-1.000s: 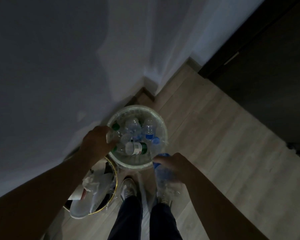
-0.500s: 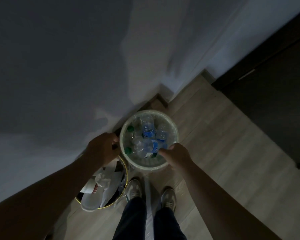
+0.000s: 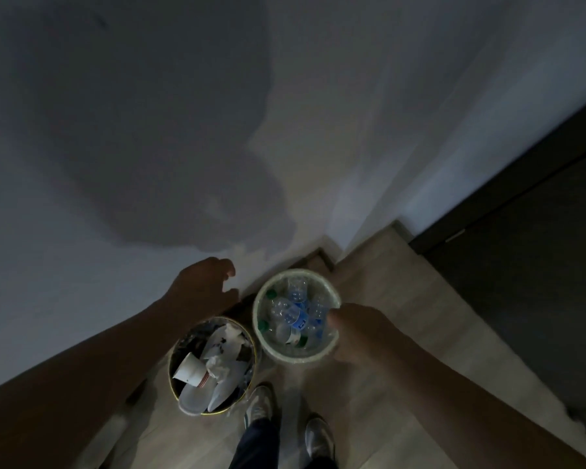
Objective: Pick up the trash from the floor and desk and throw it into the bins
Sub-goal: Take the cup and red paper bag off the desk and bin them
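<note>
The left hand (image 3: 205, 285) is hovering with fingers loosely curled and parted, holding nothing, just beside the wall (image 3: 115, 147). Below it and toward the person, a dark bin (image 3: 175, 353) is sitting on the floor (image 3: 403, 299), holding crumpled paper (image 3: 222, 363) and a paper cup (image 3: 189, 367). Between the two hands, a pale bin (image 3: 263, 346) is standing packed with clear plastic bottles (image 3: 293, 316). The right hand (image 3: 362, 333) is resting at that bin's right rim, its grip too dim to tell. Two shoes (image 3: 257, 406) are showing below the bins.
</note>
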`<state>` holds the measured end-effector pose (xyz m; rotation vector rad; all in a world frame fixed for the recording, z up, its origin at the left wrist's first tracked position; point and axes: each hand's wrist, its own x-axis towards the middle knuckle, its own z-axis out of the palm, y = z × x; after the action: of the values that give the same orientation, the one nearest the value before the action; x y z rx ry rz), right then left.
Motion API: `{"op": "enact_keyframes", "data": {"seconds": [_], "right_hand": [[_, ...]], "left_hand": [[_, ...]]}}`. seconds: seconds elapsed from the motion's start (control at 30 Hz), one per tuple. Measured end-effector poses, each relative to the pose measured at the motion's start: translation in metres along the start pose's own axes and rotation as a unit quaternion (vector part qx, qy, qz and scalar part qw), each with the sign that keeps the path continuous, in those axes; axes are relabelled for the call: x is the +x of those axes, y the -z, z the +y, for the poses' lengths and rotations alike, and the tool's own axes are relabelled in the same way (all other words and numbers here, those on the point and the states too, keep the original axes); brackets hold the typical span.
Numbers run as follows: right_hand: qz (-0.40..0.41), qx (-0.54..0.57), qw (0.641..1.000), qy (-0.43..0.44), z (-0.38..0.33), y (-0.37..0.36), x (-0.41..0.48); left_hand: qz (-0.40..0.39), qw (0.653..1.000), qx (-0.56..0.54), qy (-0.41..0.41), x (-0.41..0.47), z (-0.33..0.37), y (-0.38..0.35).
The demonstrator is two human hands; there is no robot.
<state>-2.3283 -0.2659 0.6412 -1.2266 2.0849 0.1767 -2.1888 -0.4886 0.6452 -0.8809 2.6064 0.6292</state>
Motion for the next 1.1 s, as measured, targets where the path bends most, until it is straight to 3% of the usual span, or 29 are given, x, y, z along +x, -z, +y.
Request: {"op": "enact_keyframes", "data": {"seconds": [0.27, 0.5, 0.67, 0.8, 1.1], "right_hand": [[0.085, -0.062, 0.989, 0.104, -0.021, 0.104, -0.095], [0.147, -0.107, 0.949, 0.256, -0.104, 0.208, -0.165], [0.234, -0.129, 0.881, 0.390, -0.218, 0.254, -0.214], [0.259, -0.123, 0.818, 0.498, -0.328, 0.259, -0.266], [0.220, -0.109, 0.678, 0.693, -0.552, 0.149, -0.428]], "left_hand": [[0.055, 0.998, -0.010, 0.031, -0.133, 0.052, 0.085], [0.189, 0.975, -0.039, 0.105, -0.278, 0.052, 0.171], [0.293, 0.936, -0.011, 0.194, -0.398, 0.027, 0.221], [0.355, 0.895, -0.001, 0.272, -0.509, 0.006, 0.234], [0.423, 0.788, 0.029, 0.446, -0.788, -0.017, 0.184]]}}
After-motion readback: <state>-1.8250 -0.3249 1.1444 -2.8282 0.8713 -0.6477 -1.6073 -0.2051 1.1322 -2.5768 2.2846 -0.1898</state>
